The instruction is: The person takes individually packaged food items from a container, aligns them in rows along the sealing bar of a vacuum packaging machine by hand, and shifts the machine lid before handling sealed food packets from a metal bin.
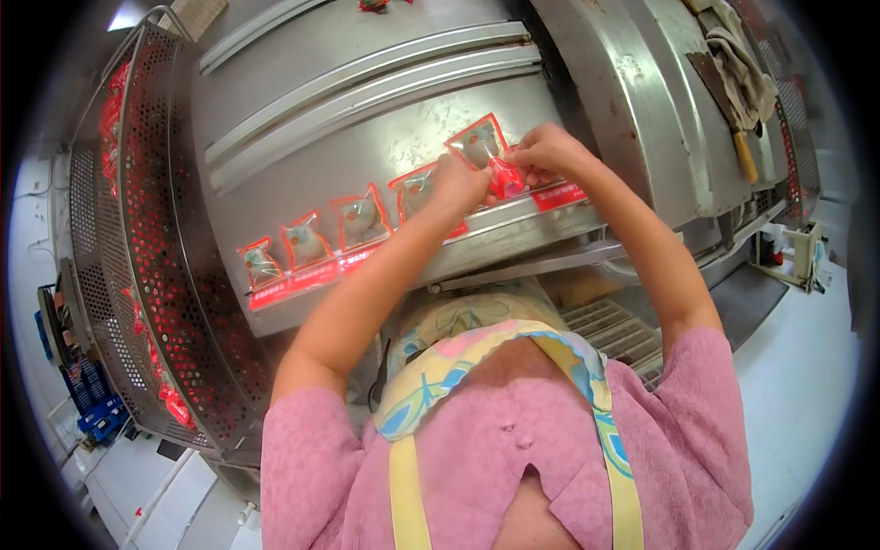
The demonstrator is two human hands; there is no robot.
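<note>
My left hand [461, 186] is closed at the lower left of a clear, red-edged packet [478, 144] with a rounded greyish-green item inside. At the packet's lower right, my right hand [543, 154] pinches its bunched red end; the exact fingertip contact is partly hidden. Another such packet [414, 191] lies just left, partly covered by my left hand and forearm. Further left in the row are a packet [359, 218], a smaller-looking packet [305, 240] and an end packet [261, 263]. They lie along a red printed strip [321, 274] on the front edge of the metal surface.
Metal rails [376, 87] cross the steel worktop behind the row. A tall perforated metal basket [174, 229] with red packets stands at left. On the right are a steel ledge [632, 101], a grey cloth [733, 64] and a wooden-handled blade [744, 156]. A red scrap [374, 5] lies at the far edge.
</note>
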